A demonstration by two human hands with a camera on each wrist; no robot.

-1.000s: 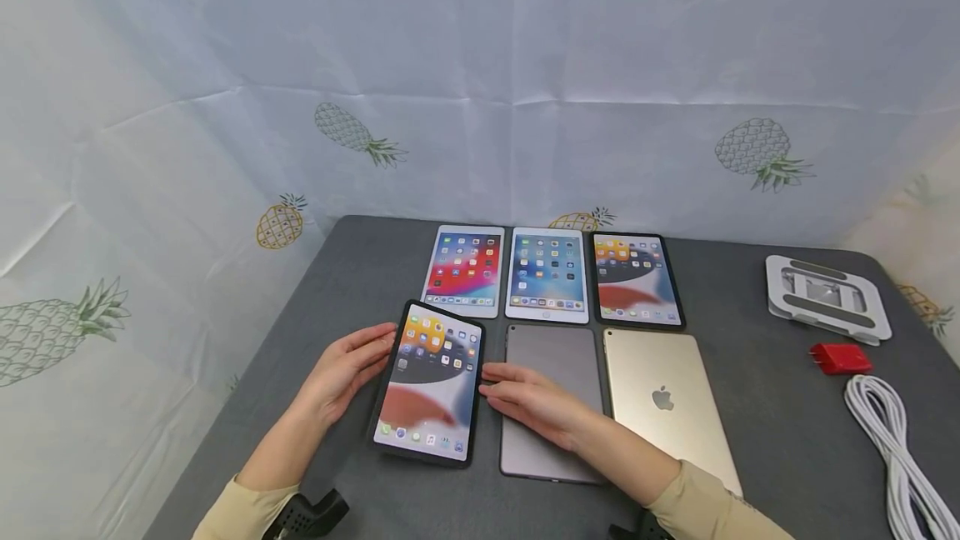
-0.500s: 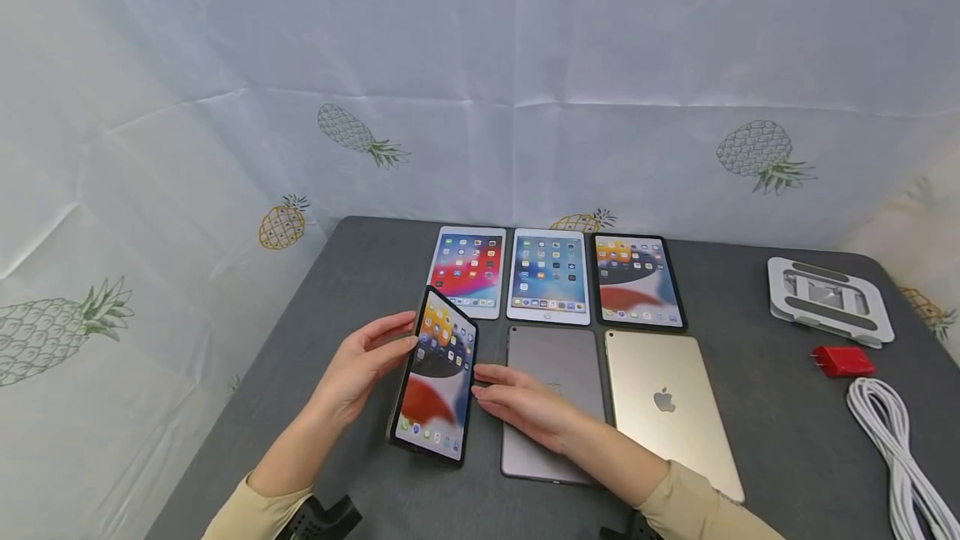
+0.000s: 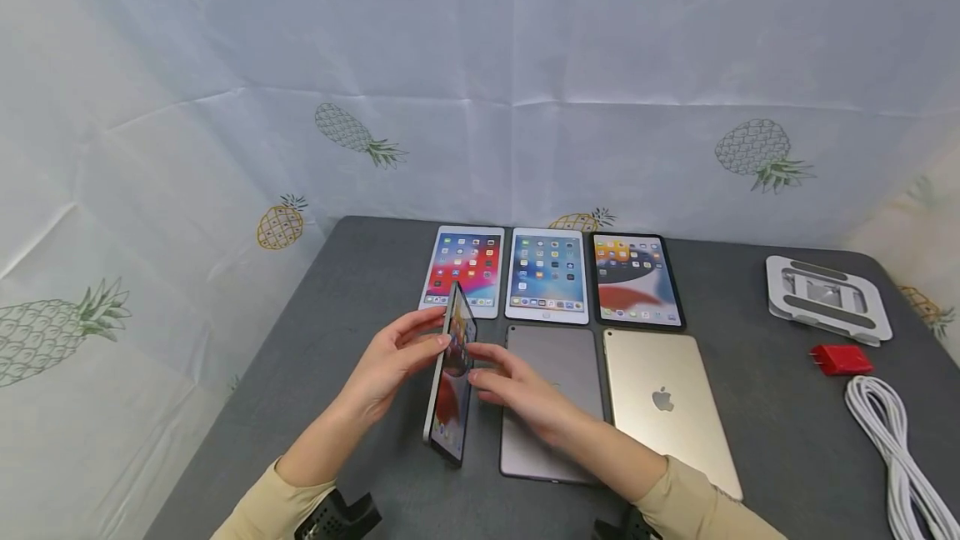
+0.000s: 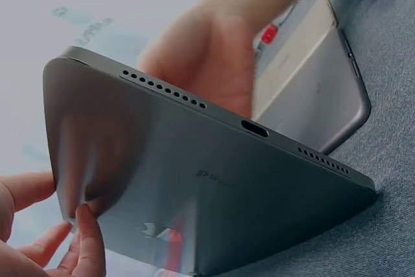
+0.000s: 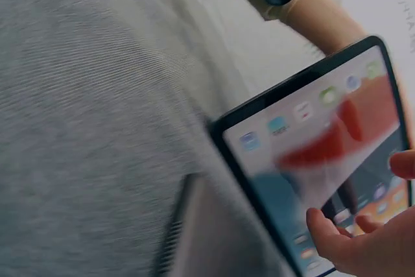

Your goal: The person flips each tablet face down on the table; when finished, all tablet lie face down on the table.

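Observation:
A black-framed tablet (image 3: 453,411) with a lit screen stands tilted up on its long edge, screen toward the right. At its raised edge, my left hand (image 3: 390,361) grips it with thumb and fingers. The left wrist view shows the dark grey back (image 4: 214,180) with its port and speaker holes. My right hand (image 3: 528,394) is on the screen side with fingers extended, fingertips at or close to the glass; contact cannot be told for sure. Just right lies a grey tablet (image 3: 551,448), face down, partly hidden by the right hand.
Behind are two white-framed tablets (image 3: 463,265) (image 3: 547,275) and a black-framed one (image 3: 637,280), screens lit. A gold tablet (image 3: 667,407) lies face down. Farther right are a folded stand (image 3: 828,298), a red charger plug (image 3: 840,359) and a coiled white cable (image 3: 892,440).
The tablet has turned from nearly flat to standing steeply on its long edge, its left edge lifted rightward. My left hand moved right with it; the right hand stayed near its other edge.

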